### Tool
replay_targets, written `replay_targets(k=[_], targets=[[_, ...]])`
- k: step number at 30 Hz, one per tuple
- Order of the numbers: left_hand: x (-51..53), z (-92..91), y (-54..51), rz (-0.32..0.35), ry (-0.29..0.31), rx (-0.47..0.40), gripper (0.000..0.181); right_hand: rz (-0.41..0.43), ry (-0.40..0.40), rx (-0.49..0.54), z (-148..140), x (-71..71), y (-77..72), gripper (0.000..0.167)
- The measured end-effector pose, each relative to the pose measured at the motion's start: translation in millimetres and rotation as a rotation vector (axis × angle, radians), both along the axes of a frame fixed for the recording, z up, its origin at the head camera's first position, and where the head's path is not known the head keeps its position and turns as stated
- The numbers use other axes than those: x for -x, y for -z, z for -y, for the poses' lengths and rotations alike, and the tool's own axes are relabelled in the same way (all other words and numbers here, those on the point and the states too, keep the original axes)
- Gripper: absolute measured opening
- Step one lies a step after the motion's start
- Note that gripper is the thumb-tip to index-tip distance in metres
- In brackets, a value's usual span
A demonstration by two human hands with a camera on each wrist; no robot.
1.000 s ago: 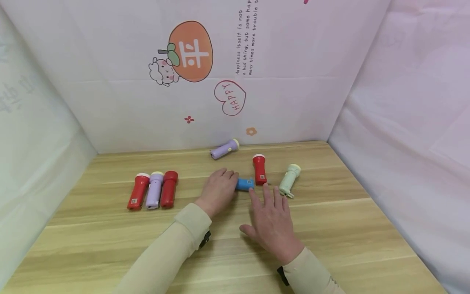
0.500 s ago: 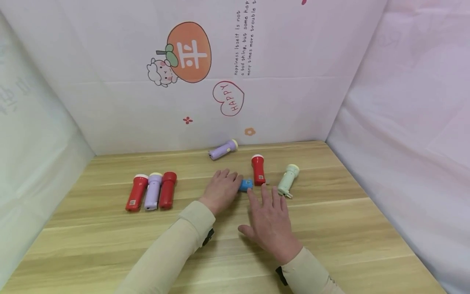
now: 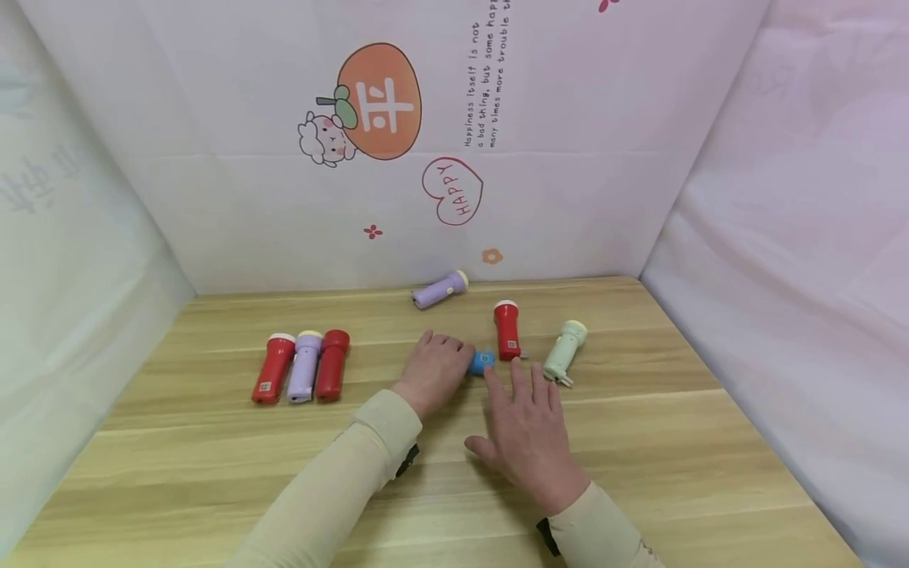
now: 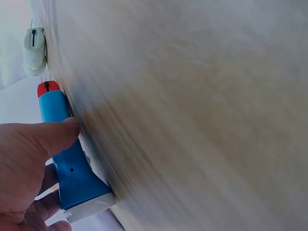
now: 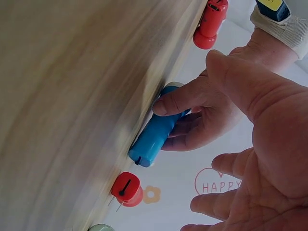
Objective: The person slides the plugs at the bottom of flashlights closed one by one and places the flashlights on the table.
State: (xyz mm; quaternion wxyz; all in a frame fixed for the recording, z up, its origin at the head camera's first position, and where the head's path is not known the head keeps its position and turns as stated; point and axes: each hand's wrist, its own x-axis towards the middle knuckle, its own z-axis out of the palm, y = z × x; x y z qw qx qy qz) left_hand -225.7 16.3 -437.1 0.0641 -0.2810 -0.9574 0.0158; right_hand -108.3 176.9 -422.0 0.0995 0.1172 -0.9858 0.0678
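My left hand [image 3: 436, 374] grips a blue flashlight [image 3: 482, 362] that lies on the table. In the left wrist view the thumb lies across the body of the blue flashlight [image 4: 74, 168], with fingers on its far side and its white head at the lower end. My right hand [image 3: 529, 434] is spread, fingers apart, just right of the blue flashlight's tail, and holds nothing. Beyond its fingertips lie a red flashlight [image 3: 507, 331] and a pale green flashlight [image 3: 565, 349], both with plug prongs out at the tail.
On the left, a red flashlight [image 3: 274, 369], a purple flashlight [image 3: 304, 368] and a darker red flashlight [image 3: 331, 366] lie side by side. Another purple flashlight [image 3: 440, 289] lies near the back edge. Printed cloth [image 3: 270, 229] hangs behind the wooden table [image 3: 177, 457].
My left hand has slid a little to the right along the blue flashlight, covering more of it. The right hand stays nearly still. The head view has shifted slightly.
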Motion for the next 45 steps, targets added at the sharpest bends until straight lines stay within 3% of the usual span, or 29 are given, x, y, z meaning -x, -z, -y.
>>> replay_targets(k=[7, 16, 29, 45], targets=[[-2.7, 1.3, -0.8, -0.049, 0.024, -0.009, 0.026, 0.008, 0.008, 0.001, 0.1, -0.4, 0.3, 0.106], [-4.4, 1.9, -3.7, -0.017, 0.010, 0.012, 0.031, -0.012, 0.001, 0.009, 0.2, -0.3, 2.1, 0.106], [-8.4, 5.6, -5.5, -0.076, 0.042, 0.055, 0.022, -0.024, 0.000, 0.009, -0.1, -0.8, 2.5, 0.105], [-12.3, 17.7, -5.1, -0.086, 0.062, 0.042, 0.018, 0.005, 0.002, 0.005, 3.0, -1.2, -0.6, 0.103]])
